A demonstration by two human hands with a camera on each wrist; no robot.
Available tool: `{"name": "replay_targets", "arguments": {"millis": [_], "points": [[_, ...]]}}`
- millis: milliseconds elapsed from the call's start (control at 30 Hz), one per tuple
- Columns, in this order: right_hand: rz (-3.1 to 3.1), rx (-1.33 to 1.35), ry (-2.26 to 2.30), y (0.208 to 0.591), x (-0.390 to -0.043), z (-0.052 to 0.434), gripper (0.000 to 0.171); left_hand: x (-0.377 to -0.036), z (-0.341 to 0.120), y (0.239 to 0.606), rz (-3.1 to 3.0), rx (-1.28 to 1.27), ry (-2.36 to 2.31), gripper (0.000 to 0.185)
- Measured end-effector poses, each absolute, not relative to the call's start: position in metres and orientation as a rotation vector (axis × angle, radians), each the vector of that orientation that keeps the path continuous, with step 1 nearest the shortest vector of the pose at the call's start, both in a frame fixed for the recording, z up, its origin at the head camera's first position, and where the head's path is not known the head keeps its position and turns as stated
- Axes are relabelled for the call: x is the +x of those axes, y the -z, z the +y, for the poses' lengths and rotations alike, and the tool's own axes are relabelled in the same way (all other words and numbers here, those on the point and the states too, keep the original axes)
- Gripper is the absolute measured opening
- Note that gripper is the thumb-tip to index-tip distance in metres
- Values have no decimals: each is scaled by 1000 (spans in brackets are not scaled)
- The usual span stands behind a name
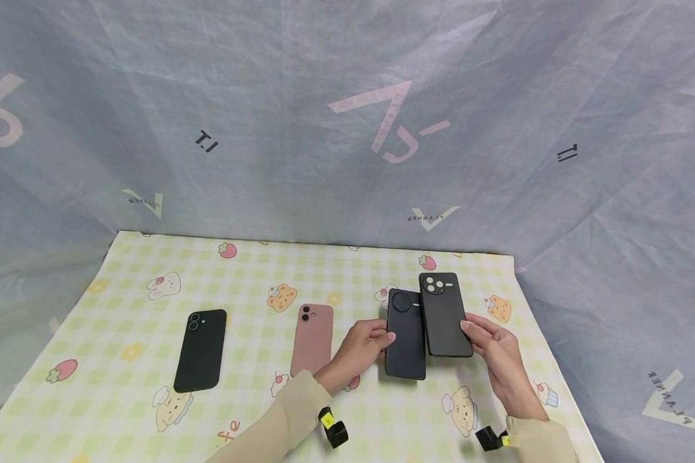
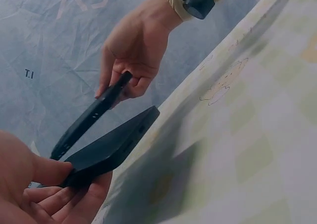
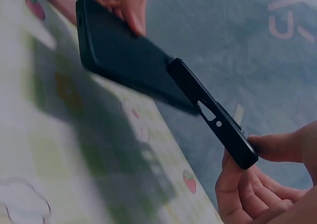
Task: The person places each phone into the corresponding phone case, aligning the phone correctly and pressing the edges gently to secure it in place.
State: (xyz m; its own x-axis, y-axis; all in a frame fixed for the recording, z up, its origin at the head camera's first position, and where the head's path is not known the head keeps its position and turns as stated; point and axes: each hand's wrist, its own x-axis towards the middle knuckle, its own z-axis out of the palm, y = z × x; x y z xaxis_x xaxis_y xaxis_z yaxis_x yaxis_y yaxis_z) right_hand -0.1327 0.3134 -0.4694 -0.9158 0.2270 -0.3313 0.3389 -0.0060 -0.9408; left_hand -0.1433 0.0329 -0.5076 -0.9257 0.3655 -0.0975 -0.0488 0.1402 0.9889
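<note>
A checked cloth (image 1: 255, 386) with cartoon prints covered the table, grey fabric (image 1: 301, 128) hanging behind. The left hand (image 1: 361, 350) pinched a black phone (image 1: 406, 334) by its left edge, lifted off the cloth. The right hand (image 1: 498, 354) gripped a black case (image 1: 444, 315) by its right edge, touching the phone's side. A pink phone (image 1: 312, 339) and another black phone (image 1: 201, 350) lay flat to the left.

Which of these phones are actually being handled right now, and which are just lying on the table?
In hand:
- black phone with round camera, gripped by the left hand
- black phone case, gripped by the right hand

Lying about:
- pink phone, flat on the checked tablecloth
- black phone at the left, flat on the cloth
</note>
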Motion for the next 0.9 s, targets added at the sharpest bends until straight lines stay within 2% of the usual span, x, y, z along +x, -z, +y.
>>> {"name": "replay_targets", "arguments": {"millis": [67, 167, 267, 800, 900], "points": [[2131, 603, 2101, 469, -131, 308, 48, -143, 35, 506, 2074, 315, -1880, 20], [2109, 588, 2096, 471, -128, 301, 54, -145, 39, 506, 2044, 311, -1912, 41], [2092, 574, 2093, 473, -126, 294, 57, -146, 42, 507, 2027, 288, -1938, 44], [2103, 608, 2054, 482, -114, 276, 55, -147, 47, 508, 1974, 272, -1962, 39], [2126, 591, 2059, 482, -114, 274, 52, -146, 47, 507, 1949, 255, -1967, 32]]}}
